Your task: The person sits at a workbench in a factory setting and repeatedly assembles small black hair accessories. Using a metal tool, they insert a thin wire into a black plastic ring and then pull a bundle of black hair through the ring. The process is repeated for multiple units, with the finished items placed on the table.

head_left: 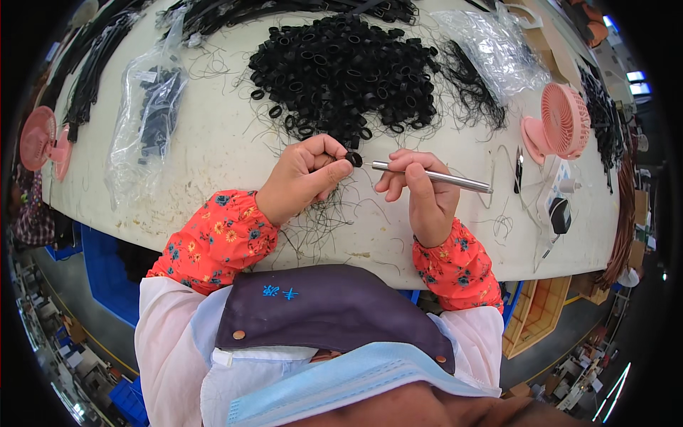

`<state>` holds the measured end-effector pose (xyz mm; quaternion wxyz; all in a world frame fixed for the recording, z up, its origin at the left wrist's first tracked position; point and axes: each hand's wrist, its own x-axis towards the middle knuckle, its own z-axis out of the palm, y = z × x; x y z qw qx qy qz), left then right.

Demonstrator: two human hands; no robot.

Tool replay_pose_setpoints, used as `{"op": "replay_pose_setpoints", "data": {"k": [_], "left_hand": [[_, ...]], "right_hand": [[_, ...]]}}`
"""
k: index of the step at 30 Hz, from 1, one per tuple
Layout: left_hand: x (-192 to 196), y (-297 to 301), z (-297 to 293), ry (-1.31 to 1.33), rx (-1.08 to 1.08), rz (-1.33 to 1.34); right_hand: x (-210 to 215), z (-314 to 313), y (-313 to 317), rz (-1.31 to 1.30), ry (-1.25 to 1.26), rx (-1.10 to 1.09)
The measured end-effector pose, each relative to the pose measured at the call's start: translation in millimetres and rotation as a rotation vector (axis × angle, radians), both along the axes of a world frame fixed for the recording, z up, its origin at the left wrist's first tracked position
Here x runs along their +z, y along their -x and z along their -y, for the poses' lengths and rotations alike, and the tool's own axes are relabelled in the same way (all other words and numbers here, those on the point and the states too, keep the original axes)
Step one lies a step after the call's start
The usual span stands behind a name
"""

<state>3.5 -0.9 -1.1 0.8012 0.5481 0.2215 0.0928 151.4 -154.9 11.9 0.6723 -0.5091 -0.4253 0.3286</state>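
Note:
My left hand [300,179] pinches a small black loop [354,159] between thumb and fingers, over the middle of the table. A slim silver metal rod [459,181], pen-like in shape, rests in the closed fingers of my right hand [427,198]. Its left end points at the loop, with a small gap between them. Just beyond both hands lies a big heap of similar black loops [341,78]. Loose black threads [320,224] are scattered below my left hand.
Clear plastic bags lie at the left [146,114] and far right [498,53]. A pink fan [564,121], black-handled snips [519,171] and a white power strip [556,186] stand at right; another pink fan [39,139] is at left. Black straps [92,78] line the far left edge.

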Motion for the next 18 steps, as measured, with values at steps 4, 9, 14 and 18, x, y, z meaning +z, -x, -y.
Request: {"op": "replay_pose_setpoints", "data": {"k": [4,9,14,18], "left_hand": [[-1,1,1,-0.027,-0.027,0.001],[-1,1,1,-0.035,-0.046,0.004],[3,2,2,-0.054,-0.054,-0.008],[-4,4,1,-0.283,-0.079,0.052]], "right_hand": [[0,-2,2,-0.019,-0.003,-0.002],[1,-2,3,-0.019,-0.008,-0.008],[-4,-1,-1,0.003,-0.06,-0.025],[8,-3,4,0.137,0.165,-0.097]]}}
